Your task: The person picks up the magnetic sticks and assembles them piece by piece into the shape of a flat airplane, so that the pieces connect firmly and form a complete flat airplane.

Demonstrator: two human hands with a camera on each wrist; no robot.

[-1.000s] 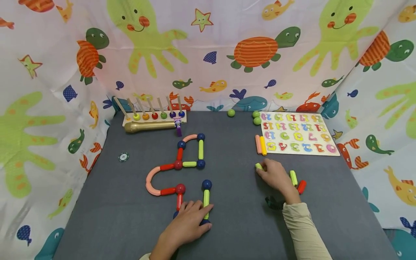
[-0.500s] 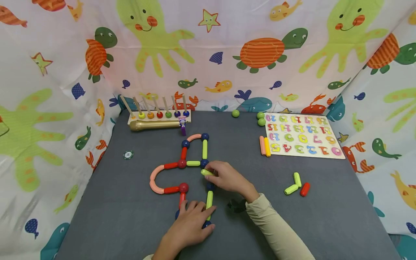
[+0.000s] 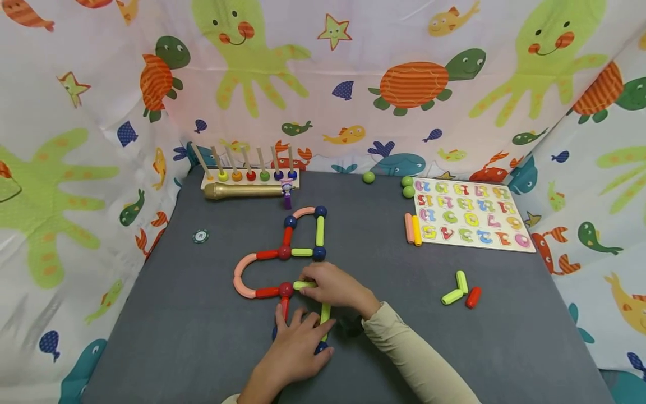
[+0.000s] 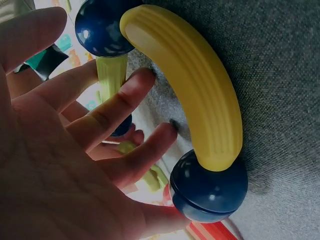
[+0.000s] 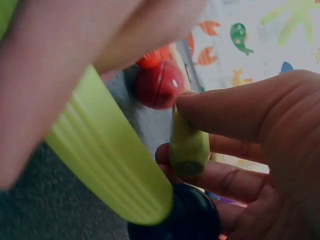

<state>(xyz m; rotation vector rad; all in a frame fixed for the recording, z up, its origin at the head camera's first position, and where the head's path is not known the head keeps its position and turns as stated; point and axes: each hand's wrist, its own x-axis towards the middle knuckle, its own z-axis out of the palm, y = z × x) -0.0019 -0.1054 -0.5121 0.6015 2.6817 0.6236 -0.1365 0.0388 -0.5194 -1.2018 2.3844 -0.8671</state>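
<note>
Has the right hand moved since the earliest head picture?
Yes: the right hand has moved to the person's left, away from the number board.

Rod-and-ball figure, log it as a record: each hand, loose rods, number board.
Right hand: pinches a green rod, its end by a red ball
Left hand: spread over the figure's near end
Loose rods, front right: two green, one red
Number board: pink rod and yellow rod by its left edge

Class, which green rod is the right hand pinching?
The green rod beside the nearer red ball: it alone is in the right hand; other green rods lie loose or join balls.
</note>
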